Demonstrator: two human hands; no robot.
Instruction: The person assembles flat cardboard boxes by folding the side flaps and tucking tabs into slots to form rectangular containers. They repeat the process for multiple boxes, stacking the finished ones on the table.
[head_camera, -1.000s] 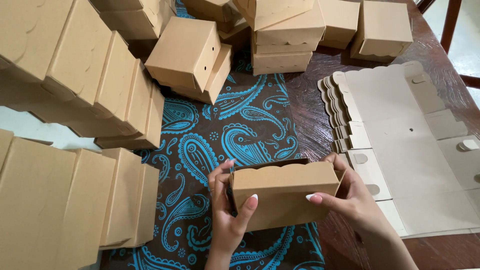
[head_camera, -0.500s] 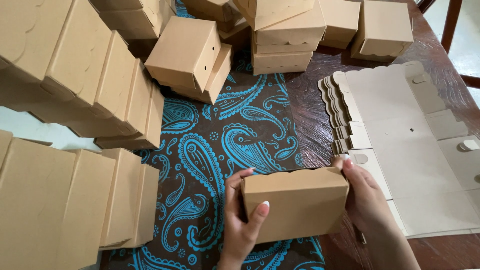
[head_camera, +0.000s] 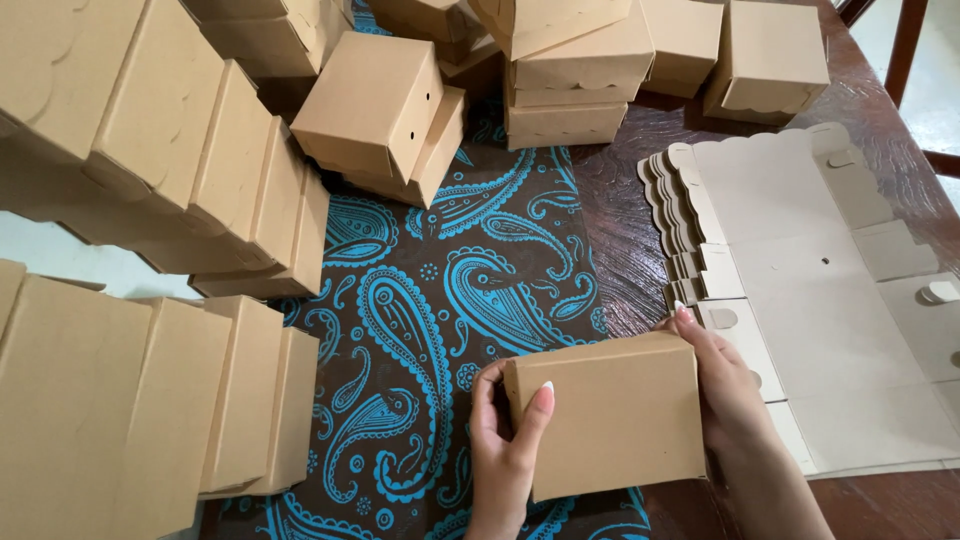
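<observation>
Left hand (head_camera: 505, 440) & right hand (head_camera: 725, 395) clamp opposite ends of closed brown box (head_camera: 610, 415), w/ flat blanks (head_camera: 830, 300) stacked beside for reach

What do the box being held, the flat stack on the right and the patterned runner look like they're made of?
Box, held by the left hand and right hand: matte brown paperboard, judging by its crisp fold edges. Flat stack: seemingly the same board, paler grey-beige side up, die-cut scalloped edges. Runner: probably woven cloth, brown with blue paisley print; weave unclear.
</observation>
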